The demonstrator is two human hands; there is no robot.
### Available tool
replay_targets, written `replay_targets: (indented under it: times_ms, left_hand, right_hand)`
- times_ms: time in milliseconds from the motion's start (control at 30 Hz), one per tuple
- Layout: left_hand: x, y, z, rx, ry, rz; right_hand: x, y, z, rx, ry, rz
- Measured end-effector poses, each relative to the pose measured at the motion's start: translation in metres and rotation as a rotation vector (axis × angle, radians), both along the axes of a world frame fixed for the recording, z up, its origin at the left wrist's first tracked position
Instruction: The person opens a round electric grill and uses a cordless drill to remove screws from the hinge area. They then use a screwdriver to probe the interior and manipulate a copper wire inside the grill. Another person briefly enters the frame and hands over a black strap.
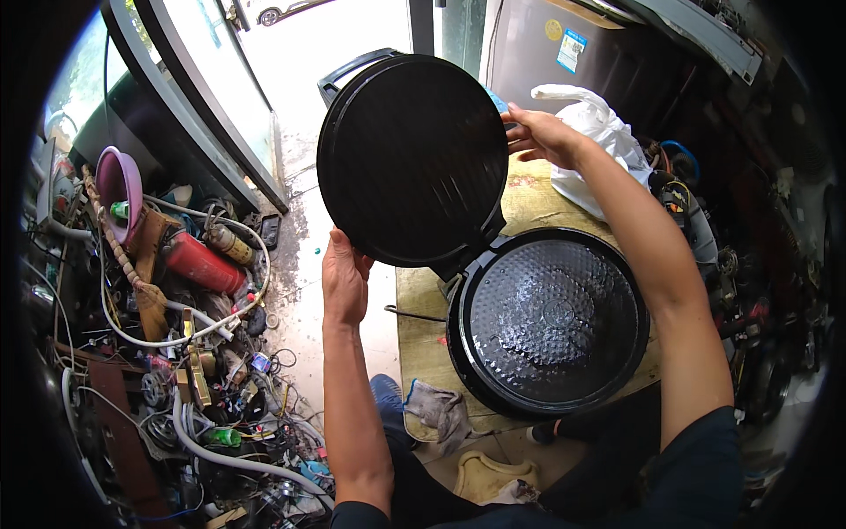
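A round black electric griddle stands opened on its hinge. Its lower plate [557, 309] is dimpled and shiny, as if wet. The raised lid [410, 159] has a dark ribbed inner face and a handle at the far left. My left hand [345, 278] grips the lid's lower left rim, with the thumb on the near side. At the lid's right edge is my right hand [542, 137], its fingers bent around the rim and partly hidden behind it.
The griddle rests on a worn yellowish table [419, 353]. A grey rag [441, 413] hangs at its near edge. Beyond my right arm sits a white plastic bag [599, 132]. To the left, cables, a red cylinder [204, 263], a broom [150, 304] and a purple basin [121, 189] crowd the floor.
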State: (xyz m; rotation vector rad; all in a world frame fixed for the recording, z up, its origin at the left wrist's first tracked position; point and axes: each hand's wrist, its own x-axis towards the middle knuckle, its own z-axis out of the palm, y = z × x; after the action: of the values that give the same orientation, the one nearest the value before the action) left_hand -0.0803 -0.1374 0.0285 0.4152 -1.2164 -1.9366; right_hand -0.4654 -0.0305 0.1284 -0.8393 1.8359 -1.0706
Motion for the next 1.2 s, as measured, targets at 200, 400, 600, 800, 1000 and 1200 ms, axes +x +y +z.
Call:
replay_targets:
  times_ms: [200, 400, 600, 800, 1000, 1200]
  left_hand:
    - [0.007, -0.006, -0.001, 0.026, -0.003, 0.031]
    - [0.0, -0.002, 0.003, -0.082, -0.008, 0.02]
    - [-0.004, -0.003, -0.001, -0.079, 0.013, 0.078]
    - [-0.006, -0.004, -0.009, -0.174, -0.004, 0.153]
    - [-0.01, -0.012, -0.018, -0.151, 0.01, 0.131]
    - [-0.014, -0.016, -0.023, -0.116, -0.003, 0.142]
  right_hand:
    - [0.036, 0.103, 0.035, -0.028, 0.722, 0.179]
    - [0.149, 0.284, 0.052, -0.3, 0.935, -0.298]
    - [0.218, 0.439, -0.052, -0.188, 0.638, -0.847]
    - [0.304, 0.439, -0.115, -0.11, -0.31, -0.966]
    - [0.341, 0.4, -0.124, -0.151, -0.549, -0.737]
    - [0.351, 0.368, -0.122, -0.241, -0.742, -0.712]
